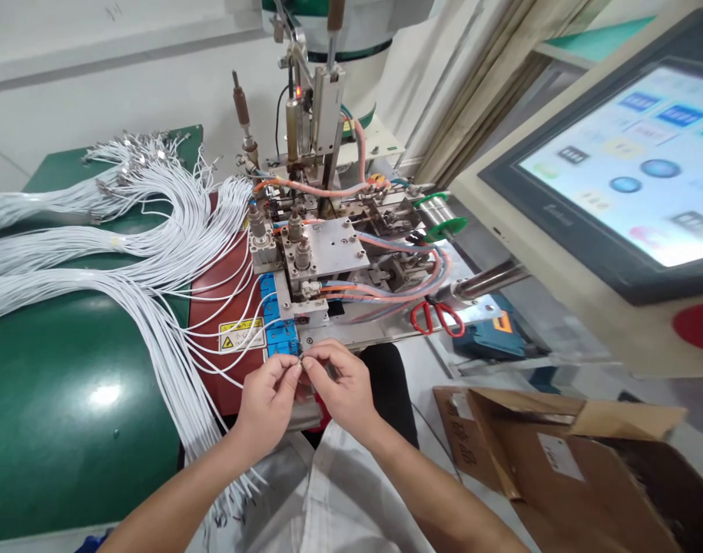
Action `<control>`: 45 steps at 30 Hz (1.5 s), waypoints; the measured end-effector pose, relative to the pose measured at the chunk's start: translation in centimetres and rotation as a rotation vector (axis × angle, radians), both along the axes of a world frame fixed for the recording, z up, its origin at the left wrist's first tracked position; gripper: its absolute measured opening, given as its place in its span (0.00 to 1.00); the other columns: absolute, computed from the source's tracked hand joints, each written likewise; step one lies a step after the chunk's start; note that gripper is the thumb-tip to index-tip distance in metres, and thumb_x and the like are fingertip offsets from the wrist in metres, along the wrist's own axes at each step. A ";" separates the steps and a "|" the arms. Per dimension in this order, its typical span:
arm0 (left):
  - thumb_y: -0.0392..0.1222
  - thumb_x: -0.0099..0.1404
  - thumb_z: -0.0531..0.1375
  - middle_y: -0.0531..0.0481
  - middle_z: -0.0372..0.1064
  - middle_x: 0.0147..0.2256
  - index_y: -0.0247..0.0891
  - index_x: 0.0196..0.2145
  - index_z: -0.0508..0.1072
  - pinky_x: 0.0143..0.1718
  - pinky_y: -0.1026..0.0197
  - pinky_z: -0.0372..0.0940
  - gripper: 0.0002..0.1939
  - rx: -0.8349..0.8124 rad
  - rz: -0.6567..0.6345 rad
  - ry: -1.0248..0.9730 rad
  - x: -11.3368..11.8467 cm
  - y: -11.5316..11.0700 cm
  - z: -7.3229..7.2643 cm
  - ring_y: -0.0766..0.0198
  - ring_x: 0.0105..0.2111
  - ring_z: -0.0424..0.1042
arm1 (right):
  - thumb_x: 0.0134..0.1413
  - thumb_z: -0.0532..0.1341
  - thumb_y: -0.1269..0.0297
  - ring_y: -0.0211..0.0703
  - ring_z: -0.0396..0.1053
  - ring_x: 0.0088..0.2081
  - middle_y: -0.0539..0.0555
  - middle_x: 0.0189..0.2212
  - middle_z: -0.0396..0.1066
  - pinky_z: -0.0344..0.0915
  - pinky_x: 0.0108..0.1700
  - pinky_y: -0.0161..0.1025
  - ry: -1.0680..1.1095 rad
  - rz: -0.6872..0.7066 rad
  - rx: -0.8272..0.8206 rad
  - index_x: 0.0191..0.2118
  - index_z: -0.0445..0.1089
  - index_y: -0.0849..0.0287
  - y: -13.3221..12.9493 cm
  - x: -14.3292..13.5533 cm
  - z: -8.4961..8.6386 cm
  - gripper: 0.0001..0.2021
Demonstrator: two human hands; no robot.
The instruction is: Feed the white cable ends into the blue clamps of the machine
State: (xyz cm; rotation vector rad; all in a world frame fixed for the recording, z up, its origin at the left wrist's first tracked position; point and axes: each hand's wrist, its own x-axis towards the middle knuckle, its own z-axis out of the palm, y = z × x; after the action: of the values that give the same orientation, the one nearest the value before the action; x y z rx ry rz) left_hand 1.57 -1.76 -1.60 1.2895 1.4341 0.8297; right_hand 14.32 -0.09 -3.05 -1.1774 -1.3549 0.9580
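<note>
My left hand [270, 399] and my right hand [343, 388] meet at the front edge of the machine [328, 250], their fingertips pinched together around something too small to make out. Just beyond my fingers is a row of blue blocks [279, 322] along the machine's left side. Several white cables [172, 230] fan out from bundles on the left, and some of their ends reach the blue blocks. A yellow warning label [240, 336] lies on the dark red surface left of the blocks.
Red-handled scissors [437, 318] lie at the machine's right front, below a wire spool [440, 216]. A touchscreen [628, 165] juts in at the upper right. An open cardboard box [558, 461] stands at the lower right. The green table [80, 399] fills the left.
</note>
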 end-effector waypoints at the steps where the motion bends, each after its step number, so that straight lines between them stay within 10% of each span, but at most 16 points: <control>1: 0.44 0.63 0.52 0.54 0.65 0.22 0.35 0.31 0.68 0.24 0.69 0.61 0.10 -0.002 -0.002 0.003 0.0 0.0 0.0 0.70 0.21 0.64 | 0.48 0.58 0.73 0.37 0.67 0.28 0.52 0.25 0.69 0.64 0.31 0.34 -0.006 0.005 0.011 0.25 0.69 0.60 0.0 0.0 0.0 0.05; 18: 0.45 0.63 0.51 0.54 0.65 0.21 0.36 0.29 0.67 0.23 0.68 0.60 0.11 -0.011 -0.032 -0.013 -0.1 -0.1 -0.4 0.69 0.20 0.65 | 0.49 0.56 0.71 0.37 0.65 0.28 0.51 0.25 0.66 0.63 0.31 0.34 -0.032 0.088 -0.017 0.25 0.66 0.59 0.3 0.3 0.3 0.06; 30: 0.37 0.62 0.49 0.55 0.61 0.21 0.38 0.23 0.67 0.26 0.66 0.55 0.12 0.124 -0.437 0.306 -1.3 0.8 1.3 0.68 0.22 0.58 | 0.46 0.56 0.73 0.36 0.62 0.27 0.49 0.24 0.65 0.59 0.30 0.33 -0.472 0.572 0.131 0.26 0.67 0.57 2.2 3.5 2.2 0.05; 37: 0.46 0.63 0.51 0.55 0.64 0.20 0.36 0.31 0.67 0.22 0.68 0.57 0.11 0.033 -0.064 0.046 -1.2 0.6 0.7 0.71 0.18 0.59 | 0.48 0.54 0.73 0.38 0.62 0.27 0.50 0.23 0.63 0.61 0.31 0.35 -0.173 0.124 0.156 0.24 0.63 0.58 0.5 1.2 0.7 0.06; 45: 0.45 0.64 0.51 0.56 0.60 0.18 0.36 0.31 0.68 0.22 0.68 0.55 0.11 0.045 -0.124 0.110 -1.1 0.4 0.2 0.71 0.18 0.57 | 0.47 0.57 0.71 0.37 0.64 0.27 0.51 0.25 0.67 0.61 0.28 0.33 -0.068 0.117 -0.053 0.27 0.68 0.59 0.6 1.0 0.4 0.03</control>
State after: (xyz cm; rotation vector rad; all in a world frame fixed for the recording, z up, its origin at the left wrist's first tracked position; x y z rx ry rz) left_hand 0.46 -1.35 -1.38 1.4619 1.4128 0.7211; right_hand 15.30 0.50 -2.68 -1.1900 -1.4735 1.0508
